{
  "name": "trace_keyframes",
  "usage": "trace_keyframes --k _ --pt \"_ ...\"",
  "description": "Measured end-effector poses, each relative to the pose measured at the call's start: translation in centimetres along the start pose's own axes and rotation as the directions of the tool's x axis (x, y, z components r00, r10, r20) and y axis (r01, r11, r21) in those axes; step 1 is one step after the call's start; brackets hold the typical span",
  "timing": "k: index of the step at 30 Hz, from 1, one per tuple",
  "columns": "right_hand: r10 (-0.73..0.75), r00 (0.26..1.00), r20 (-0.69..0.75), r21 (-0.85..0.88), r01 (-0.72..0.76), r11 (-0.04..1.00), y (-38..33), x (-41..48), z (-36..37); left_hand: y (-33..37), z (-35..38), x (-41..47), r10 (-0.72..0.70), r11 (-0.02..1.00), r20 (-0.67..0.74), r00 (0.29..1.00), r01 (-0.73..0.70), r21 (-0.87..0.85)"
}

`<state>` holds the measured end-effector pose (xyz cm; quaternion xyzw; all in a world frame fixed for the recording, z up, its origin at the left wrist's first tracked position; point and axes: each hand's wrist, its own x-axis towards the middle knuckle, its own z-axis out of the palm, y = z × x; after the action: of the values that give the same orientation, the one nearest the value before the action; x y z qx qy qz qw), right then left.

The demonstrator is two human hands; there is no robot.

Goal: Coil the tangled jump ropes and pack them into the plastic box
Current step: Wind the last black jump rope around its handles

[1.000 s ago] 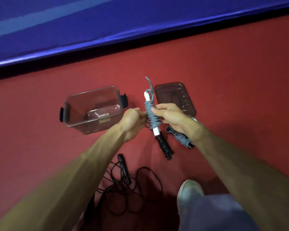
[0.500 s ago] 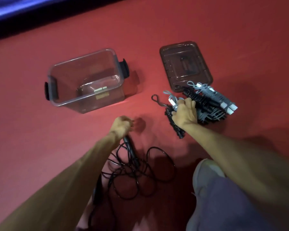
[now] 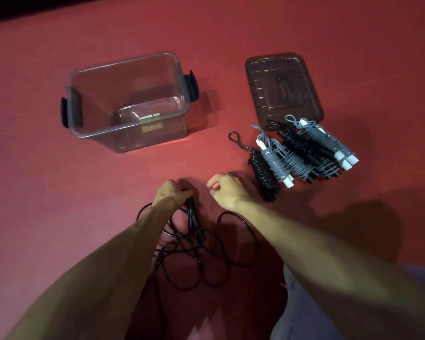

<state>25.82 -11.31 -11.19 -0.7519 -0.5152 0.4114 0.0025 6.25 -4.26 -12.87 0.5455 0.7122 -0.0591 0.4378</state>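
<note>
Head view: another coil set down, the loose rope taken up.
The tangled black rope [image 3: 196,244] sprawls near, between the forearms. The left hand [image 3: 172,193] now grips its handle [image 3: 193,214], and the right hand [image 3: 227,192], loosely curled and holding nothing, has come back from the coiled ropes [image 3: 302,153] stacked at right against the lid [image 3: 282,87]. The plastic box [image 3: 138,136], far left, holds no rope, so coiling looks nearly done and packing not begun.

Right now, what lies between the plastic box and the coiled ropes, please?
Only bare red floor separates the plastic box from the coiled ropes, per the head view.
</note>
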Motion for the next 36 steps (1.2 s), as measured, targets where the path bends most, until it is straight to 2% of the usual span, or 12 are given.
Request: trace_keyframes --k 2,6,11,15,20,24,26,27,30,32,34,36 --pt "-0.028 0.999 -0.022 0.232 0.032 0.972 -3.0 0.4 1.4 0.0 0.3 0.2 -0.021 1.0 -0.019 1.0 0.021 0.009" --pt "-0.014 1.0 -0.003 0.298 0.014 0.954 -4.6 1.0 1.6 1.2 -0.6 -1.2 0.013 0.996 -0.076 0.997 -0.006 0.086" --pt "-0.042 0.999 -0.033 0.417 0.052 0.907 -6.9 -0.8 0.2 3.4 -5.8 -3.8 0.131 0.965 -0.156 0.979 -0.161 -0.205" --pt "-0.121 0.993 -0.015 0.599 0.105 0.794 -10.5 -4.1 -2.3 4.9 -12.0 -8.6 0.223 0.795 -0.173 0.959 -0.282 -0.537" --pt "-0.296 0.953 -0.062 0.624 0.268 0.734 -15.5 -10.7 -6.9 5.7 -19.7 -17.1 0.281 0.66 -0.383 0.88 -0.467 -0.588" --pt "-0.376 0.899 -0.223 0.523 0.436 0.733 -19.0 -15.4 -10.0 4.6 -23.6 -23.0 0.254 0.545 -0.48 0.84 -0.534 -0.647" --pt "-0.405 0.854 -0.326 0.439 0.516 0.735 -20.4 -17.6 -11.3 3.7 -24.5 -25.4 0.249 0.554 -0.549 0.798 -0.583 -0.595" --pt "-0.419 0.834 -0.358 0.417 0.545 0.727 -21.0 -18.4 -12.0 3.3 -24.8 -26.4 0.272 0.611 -0.598 0.754 -0.616 -0.498" --pt "-0.497 0.779 -0.381 0.34 0.618 0.709 -22.7 -21.2 -13.8 2.0 -25.2 -30.0 0.467 0.82 -0.65 0.6 -0.57 0.062" --pt "-0.574 0.722 -0.387 0.226 0.678 0.7 -23.7 -23.0 -14.8 1.6 -24.9 -31.7 0.575 0.811 -0.591 0.566 -0.487 0.323" --pt "-0.646 0.645 -0.408 0.128 0.741 0.659 -24.6 -24.7 -15.3 1.3 -24.4 -32.5 0.616 0.783 -0.552 0.562 -0.513 0.351" --pt "-0.683 0.606 -0.409 0.176 0.786 0.592 -24.7 -25.6 -15.0 1.2 -23.7 -32.9 0.634 0.755 -0.505 0.585 -0.612 0.238"
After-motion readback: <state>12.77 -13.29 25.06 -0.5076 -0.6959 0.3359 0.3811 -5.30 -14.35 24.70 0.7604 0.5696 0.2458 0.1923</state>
